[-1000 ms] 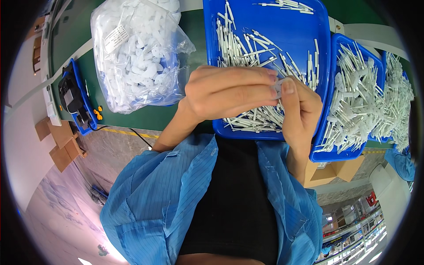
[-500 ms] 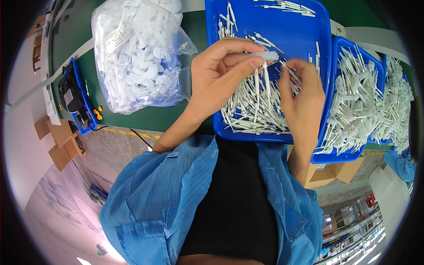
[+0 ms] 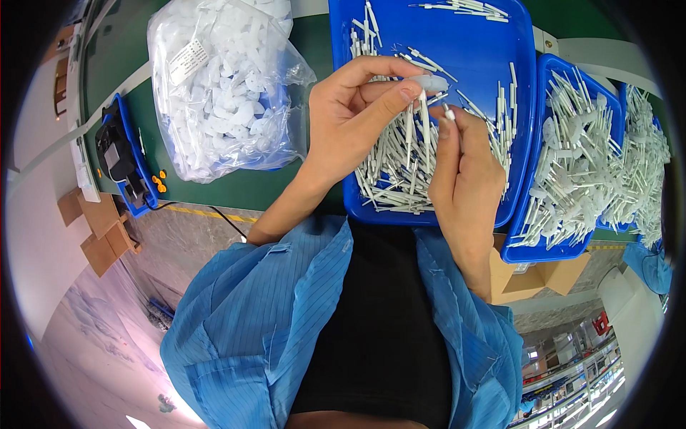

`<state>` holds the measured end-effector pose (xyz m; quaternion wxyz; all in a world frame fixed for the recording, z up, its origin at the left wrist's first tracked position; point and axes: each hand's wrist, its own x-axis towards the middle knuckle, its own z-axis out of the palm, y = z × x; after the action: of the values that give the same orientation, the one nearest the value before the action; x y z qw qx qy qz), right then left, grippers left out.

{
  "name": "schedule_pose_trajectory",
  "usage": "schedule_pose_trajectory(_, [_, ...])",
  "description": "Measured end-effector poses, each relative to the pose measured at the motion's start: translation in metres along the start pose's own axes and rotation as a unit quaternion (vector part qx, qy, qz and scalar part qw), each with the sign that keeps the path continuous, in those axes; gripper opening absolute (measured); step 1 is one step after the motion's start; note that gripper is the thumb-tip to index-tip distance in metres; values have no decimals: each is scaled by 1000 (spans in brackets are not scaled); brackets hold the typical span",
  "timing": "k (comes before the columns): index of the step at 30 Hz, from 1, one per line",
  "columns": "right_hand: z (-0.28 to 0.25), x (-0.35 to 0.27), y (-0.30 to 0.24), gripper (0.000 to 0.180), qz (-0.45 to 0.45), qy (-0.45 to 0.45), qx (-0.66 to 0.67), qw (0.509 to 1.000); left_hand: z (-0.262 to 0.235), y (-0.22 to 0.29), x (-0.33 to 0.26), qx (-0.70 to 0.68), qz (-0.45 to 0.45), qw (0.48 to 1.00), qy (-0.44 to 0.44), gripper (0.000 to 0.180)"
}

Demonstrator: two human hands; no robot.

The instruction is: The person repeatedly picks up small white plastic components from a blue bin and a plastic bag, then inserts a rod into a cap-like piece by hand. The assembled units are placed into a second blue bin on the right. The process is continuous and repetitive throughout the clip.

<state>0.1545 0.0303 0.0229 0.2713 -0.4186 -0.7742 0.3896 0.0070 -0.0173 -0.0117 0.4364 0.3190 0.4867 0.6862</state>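
A green workbench (image 3: 314, 46) runs across the view, and on it a large blue tray (image 3: 486, 53) lies straight ahead of the person, strewn with loose white rods (image 3: 393, 193). A clear plastic bag (image 3: 229, 100) full of whitish plastic pieces sits left of the tray, and a narrower blue tray (image 3: 511, 252), heaped with rods and plastic pieces together, stands just beside it on the right. Both hands are above the large tray. The left hand (image 3: 350, 118) pinches a translucent white plastic piece (image 3: 433, 83) between thumb and fingers, its long axis lying roughly left to right and its free end pointing past the fingertips toward the right. Two slim white rods (image 3: 424, 125) hang below the piece, lengthwise toward the person; how firmly they sit in it cannot be told. The right hand (image 3: 464, 157), lower and nearer the body, grasps a single white rod (image 3: 449, 111) between thumb and forefinger, its visible tip directed up and away, slightly leftward. From that tip, the piece lies just beyond and to the left; the two look close but apart, though depth is hard to judge.
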Motion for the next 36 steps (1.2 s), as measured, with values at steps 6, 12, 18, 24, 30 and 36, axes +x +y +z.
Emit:
schedule_pose_trajectory(6, [-9,2,-5,7,38,-40,-21,998,3,4,-3,27,-2,999,-18,20])
schedule_pose_trajectory(12, [-18,2,-7,6,83,-70,52,993,1,1,-2,9,64,996,-56,20])
schedule_pose_trajectory(18, [-17,3,-5,10,37,-77,65,994,3,7,-5,40,97,993,-57,22])
schedule_pose_trajectory(24, [-14,0,27,9,146,-200,402,882,-6,15,-5,2,2,997,-74,26])
schedule_pose_trajectory(30, [-2,-3,9,10,-104,0,8,995,-5,14,1,102,136,983,-62,18])
schedule_pose_trajectory(36, [-4,-5,11,13,-184,23,7,983,-13,16,1,128,203,959,-152,29])
